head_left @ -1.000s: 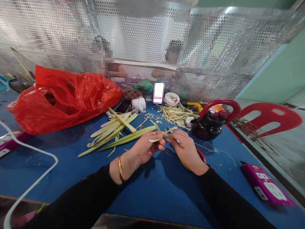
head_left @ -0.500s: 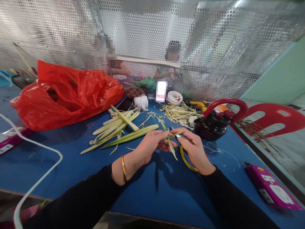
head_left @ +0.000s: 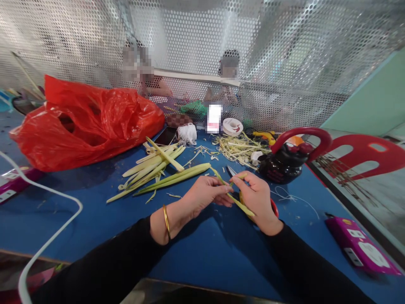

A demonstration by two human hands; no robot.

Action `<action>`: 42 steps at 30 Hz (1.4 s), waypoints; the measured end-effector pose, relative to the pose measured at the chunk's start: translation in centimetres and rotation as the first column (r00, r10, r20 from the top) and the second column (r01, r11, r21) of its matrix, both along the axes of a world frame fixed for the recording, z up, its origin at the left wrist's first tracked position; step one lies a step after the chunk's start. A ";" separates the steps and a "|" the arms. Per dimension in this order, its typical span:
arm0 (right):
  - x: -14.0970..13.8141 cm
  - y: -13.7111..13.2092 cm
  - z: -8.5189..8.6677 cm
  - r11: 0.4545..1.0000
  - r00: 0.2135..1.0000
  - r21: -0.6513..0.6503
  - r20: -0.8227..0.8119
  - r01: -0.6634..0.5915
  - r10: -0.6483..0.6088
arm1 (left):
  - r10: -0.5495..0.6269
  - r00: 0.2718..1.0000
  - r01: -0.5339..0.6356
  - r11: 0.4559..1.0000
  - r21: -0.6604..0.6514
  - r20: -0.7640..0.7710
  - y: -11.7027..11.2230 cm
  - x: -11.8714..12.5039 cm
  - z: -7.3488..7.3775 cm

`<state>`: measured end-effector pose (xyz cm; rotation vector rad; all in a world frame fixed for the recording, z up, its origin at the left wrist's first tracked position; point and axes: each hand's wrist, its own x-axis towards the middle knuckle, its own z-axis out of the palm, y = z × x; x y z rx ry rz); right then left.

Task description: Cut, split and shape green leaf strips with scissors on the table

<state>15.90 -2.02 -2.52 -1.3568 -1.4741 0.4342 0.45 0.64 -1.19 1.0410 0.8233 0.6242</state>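
My left hand (head_left: 205, 192), with a gold bangle on the wrist, pinches a narrow green leaf strip (head_left: 242, 205) whose end slants down to the right. My right hand (head_left: 257, 200) is closed at the strip's upper part, thumb and fingers pressed around a short green end. Partly hidden beneath that hand is a pair of scissors (head_left: 231, 171); its blades and bits of its red and yellow handles show. To the left, long green stalks (head_left: 177, 178) lie beside a pile of paler leaf stalks (head_left: 161, 159) on the blue table.
Shredded trimmings (head_left: 237, 147), a white tape roll (head_left: 233, 126) and string (head_left: 187, 134) sit farther back. A dark jug (head_left: 281, 164) with a red handle stands at right, near a purple power strip (head_left: 362, 245). A red plastic bag (head_left: 95, 122) and white cable (head_left: 68, 196) occupy the left.
The leaf strip has turned, its lower end now pointing right across my right hand. My right hand has rolled over, covering more of the scissors' yellow handle.
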 end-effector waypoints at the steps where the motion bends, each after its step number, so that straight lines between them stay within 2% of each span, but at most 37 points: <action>1: 0.0 0.0 0.0 1.000 1.000 -0.007 -0.006 0.008 -0.008 | -0.002 1.000 0.002 1.000 0.004 -0.008 -0.1 0.0 0.0; 7: 0.2 0.2 0.0 0.999 0.999 -0.032 -0.032 0.007 -0.008 | 0.000 1.000 0.000 1.000 0.008 -0.007 -0.2 0.0 -0.2; 10: 0.6 0.5 0.4 0.997 0.998 -0.060 -0.051 -0.043 0.040 | 0.023 0.999 -0.021 0.998 -0.055 0.046 -0.1 0.1 -0.2; 13: 1.0 0.8 0.9 0.989 0.985 -0.117 -0.154 -0.095 0.076 | 0.055 0.993 -0.040 0.990 -0.135 0.109 0.0 0.2 0.1; 19: 1.0 0.6 1.6 0.975 0.942 -0.216 -0.334 -0.056 -0.020 | 0.135 0.981 -0.115 0.983 -0.144 0.142 0.3 -0.1 0.8; 24: 0.8 0.3 1.6 0.958 0.921 -0.233 -0.384 -0.167 0.067 | 0.081 0.993 -0.075 0.994 -0.080 0.087 0.1 0.1 0.6; 28: 0.4 0.2 1.4 0.922 0.906 -0.301 -0.410 -0.244 0.106 | 0.050 0.998 -0.047 0.994 -0.097 0.030 -0.3 0.4 0.5; 31: 0.2 0.2 1.1 0.935 0.920 -0.295 -0.385 -0.199 0.075 | 0.016 1.000 -0.015 0.996 -0.087 0.004 -0.5 0.5 0.2; 37: -0.4 0.3 -0.2 0.962 0.949 -0.246 -0.314 -0.120 0.038 | 0.071 0.996 -0.075 0.994 -0.074 -0.057 -0.4 0.8 0.0; 42: -0.5 0.0 -0.5 0.971 0.955 -0.231 -0.297 -0.069 -0.003 | 0.057 0.996 -0.060 0.997 -0.049 -0.069 -0.5 0.7 0.2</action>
